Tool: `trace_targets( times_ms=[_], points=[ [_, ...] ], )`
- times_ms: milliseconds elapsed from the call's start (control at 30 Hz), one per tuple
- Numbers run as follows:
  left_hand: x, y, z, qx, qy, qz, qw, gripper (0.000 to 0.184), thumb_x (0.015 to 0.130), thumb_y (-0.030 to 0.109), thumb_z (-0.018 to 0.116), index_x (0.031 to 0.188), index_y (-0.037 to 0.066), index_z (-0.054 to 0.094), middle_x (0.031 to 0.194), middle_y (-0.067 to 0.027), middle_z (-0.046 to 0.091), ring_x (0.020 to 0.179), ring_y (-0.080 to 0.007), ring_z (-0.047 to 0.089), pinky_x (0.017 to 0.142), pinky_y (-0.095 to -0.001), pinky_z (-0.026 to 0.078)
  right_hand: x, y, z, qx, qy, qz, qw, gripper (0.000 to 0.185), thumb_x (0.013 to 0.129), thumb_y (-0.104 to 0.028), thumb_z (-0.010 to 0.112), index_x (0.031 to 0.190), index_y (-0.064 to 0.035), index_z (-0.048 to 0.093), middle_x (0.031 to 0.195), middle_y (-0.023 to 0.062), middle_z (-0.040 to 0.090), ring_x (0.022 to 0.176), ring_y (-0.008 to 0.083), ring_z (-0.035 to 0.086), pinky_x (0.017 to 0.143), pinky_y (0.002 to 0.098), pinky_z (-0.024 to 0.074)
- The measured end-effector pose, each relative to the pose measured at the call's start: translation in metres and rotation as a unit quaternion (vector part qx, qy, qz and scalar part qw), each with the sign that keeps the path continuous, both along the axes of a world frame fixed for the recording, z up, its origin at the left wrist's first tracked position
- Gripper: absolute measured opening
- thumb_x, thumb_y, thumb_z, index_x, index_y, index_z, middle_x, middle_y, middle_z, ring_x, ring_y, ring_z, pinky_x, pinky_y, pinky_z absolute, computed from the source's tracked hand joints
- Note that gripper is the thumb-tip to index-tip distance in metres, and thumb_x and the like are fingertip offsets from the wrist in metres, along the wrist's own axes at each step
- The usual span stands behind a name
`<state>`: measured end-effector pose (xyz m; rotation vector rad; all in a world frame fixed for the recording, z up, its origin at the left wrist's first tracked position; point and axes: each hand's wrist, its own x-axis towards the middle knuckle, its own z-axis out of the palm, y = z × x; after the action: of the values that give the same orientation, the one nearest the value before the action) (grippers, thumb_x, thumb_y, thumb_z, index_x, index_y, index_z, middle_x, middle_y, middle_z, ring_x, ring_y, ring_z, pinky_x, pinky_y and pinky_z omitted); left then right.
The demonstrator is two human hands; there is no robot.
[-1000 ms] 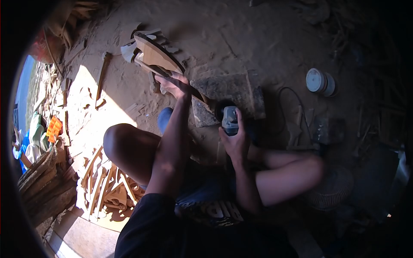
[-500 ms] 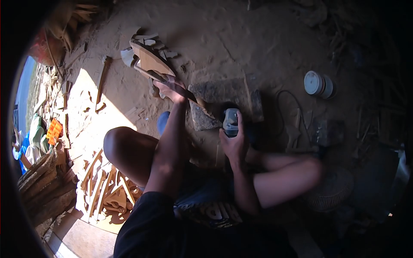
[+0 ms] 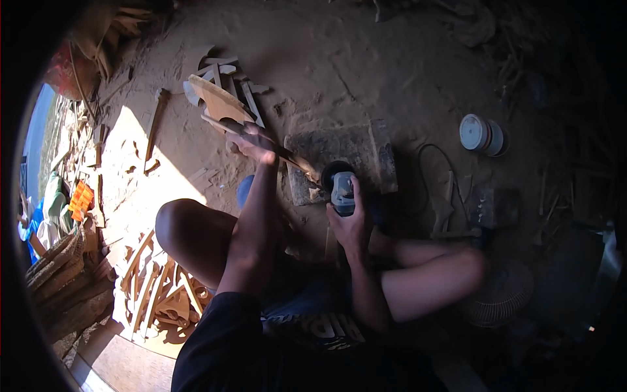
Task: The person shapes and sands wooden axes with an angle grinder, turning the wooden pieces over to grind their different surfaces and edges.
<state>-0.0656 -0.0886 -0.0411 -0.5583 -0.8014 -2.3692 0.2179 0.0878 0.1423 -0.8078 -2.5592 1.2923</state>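
Within left hand (image 3: 253, 140), gripped wooden piece (image 3: 299, 163), perhaps touching grinder (image 3: 343, 188) held by right hand (image 3: 349, 227).

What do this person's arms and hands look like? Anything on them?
The left hand and right hand are ungloved, with no watch or bracelet visible. The left sleeve is dark and short, ending on the upper arm; the right sleeve is lost in shadow. The dark shirt carries pale lettering.
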Motion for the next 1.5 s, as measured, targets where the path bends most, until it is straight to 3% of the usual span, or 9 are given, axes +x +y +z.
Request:
trace_targets(
  times_ms=[100, 167, 267, 333, 500, 733, 867, 1067, 1500],
  points=[
    [-0.013, -0.013, -0.056, -0.095, -0.109, 0.074, 0.987, 0.066, 0.087, 0.036, 0.081, 0.134, 0.005, 0.045, 0.100, -0.0121, 0.063, 0.086, -0.0247, 0.062, 0.074, -0.0343, 0.050, -0.001, -0.002, 0.005, 0.006, -0.023, 0.002, 1.000, 0.086, 0.080, -0.025, 0.082, 0.158, -0.0229, 0.044, 0.117, 0.0234, 0.073, 0.106, 0.0384, 0.074, 0.089, 0.0442, 0.0579],
    [0.005, 0.012, 0.024, -0.382, -0.455, 0.335, 0.731, 0.053, 0.092, 0.033, 0.074, 0.128, 0.004, 0.048, 0.100, -0.0167, 0.065, 0.090, -0.0305, 0.066, 0.077, -0.0397, 0.051, -0.002, -0.003, 0.005, 0.008, -0.040, -0.001, 0.999, 0.086, 0.080, -0.025, 0.082, 0.158, -0.0236, 0.044, 0.115, 0.0229, 0.074, 0.103, 0.0395, 0.074, 0.088, 0.0450, 0.0580],
    [0.014, 0.029, 0.073, -0.424, -0.529, 0.350, 0.647, 0.036, 0.099, 0.029, 0.064, 0.119, 0.003, 0.051, 0.101, -0.0237, 0.068, 0.095, -0.0393, 0.070, 0.082, -0.0480, 0.053, -0.002, -0.004, 0.000, 0.030, -0.026, -0.001, 0.999, 0.086, 0.080, -0.025, 0.082, 0.158, -0.0241, 0.045, 0.114, 0.0226, 0.074, 0.101, 0.0405, 0.074, 0.087, 0.0459, 0.0582],
    [0.010, 0.030, 0.063, -0.381, -0.473, 0.385, 0.695, 0.023, 0.098, 0.019, 0.064, 0.111, 0.002, 0.056, 0.094, -0.0157, 0.068, 0.078, -0.0276, 0.063, 0.069, -0.0406, 0.050, -0.003, -0.005, 0.002, 0.039, -0.017, -0.001, 0.999, 0.086, 0.080, -0.025, 0.082, 0.157, -0.0242, 0.045, 0.114, 0.0228, 0.074, 0.102, 0.0411, 0.074, 0.086, 0.0464, 0.0582],
    [0.016, 0.032, 0.074, -0.401, -0.532, 0.325, 0.671, 0.043, 0.098, 0.031, 0.068, 0.121, 0.000, 0.050, 0.103, -0.0282, 0.068, 0.097, -0.0455, 0.068, 0.086, -0.0506, 0.050, -0.004, -0.008, 0.006, 0.075, -0.028, 0.001, 0.997, 0.084, 0.080, -0.024, 0.082, 0.156, -0.0245, 0.047, 0.116, 0.0237, 0.073, 0.102, 0.0430, 0.073, 0.087, 0.0480, 0.0580],
    [0.002, 0.024, 0.051, -0.433, -0.416, 0.438, 0.670, 0.031, 0.097, 0.042, 0.059, 0.092, 0.012, 0.065, 0.074, -0.0041, 0.062, 0.064, -0.0221, 0.057, 0.060, -0.0381, 0.047, -0.006, -0.009, 0.012, 0.114, -0.036, -0.007, 0.993, 0.081, 0.079, -0.018, 0.082, 0.153, -0.0203, 0.050, 0.133, 0.0204, 0.068, 0.111, 0.0402, 0.070, 0.092, 0.0479, 0.0575],
    [-0.013, 0.005, -0.019, 0.086, -0.469, 0.040, 0.878, 0.039, 0.103, 0.047, 0.049, 0.095, 0.011, 0.063, 0.079, -0.0043, 0.062, 0.069, -0.0184, 0.058, 0.061, -0.0385, 0.048, -0.002, 0.004, 0.023, 0.086, 0.039, -0.041, 0.995, 0.082, 0.080, -0.011, 0.081, 0.155, -0.0156, 0.047, 0.138, 0.0219, 0.064, 0.110, 0.0377, 0.072, 0.093, 0.0469, 0.0572],
    [-0.007, 0.025, 0.115, -0.099, -0.517, -0.079, 0.846, 0.040, 0.104, 0.048, 0.046, 0.084, 0.013, 0.052, 0.055, 0.0016, 0.045, 0.042, -0.0143, 0.045, 0.042, -0.0334, 0.041, 0.005, 0.025, 0.009, -0.103, 0.171, -0.132, 0.971, 0.088, 0.078, 0.003, 0.083, 0.156, -0.0080, 0.043, 0.135, 0.0146, 0.058, 0.105, 0.0168, 0.063, 0.087, 0.0318, 0.0578],
    [0.005, 0.047, 0.367, -0.320, -0.400, -0.115, 0.851, 0.024, 0.098, 0.022, 0.062, 0.087, 0.008, 0.046, 0.062, 0.0002, 0.047, 0.046, -0.0135, 0.051, 0.043, -0.0328, 0.047, 0.019, 0.043, 0.005, -0.091, 0.228, -0.143, 0.959, 0.097, 0.075, -0.011, 0.091, 0.157, -0.0062, 0.040, 0.152, 0.0176, 0.049, 0.139, 0.0277, 0.050, 0.115, 0.0409, 0.0430]
  ],
)
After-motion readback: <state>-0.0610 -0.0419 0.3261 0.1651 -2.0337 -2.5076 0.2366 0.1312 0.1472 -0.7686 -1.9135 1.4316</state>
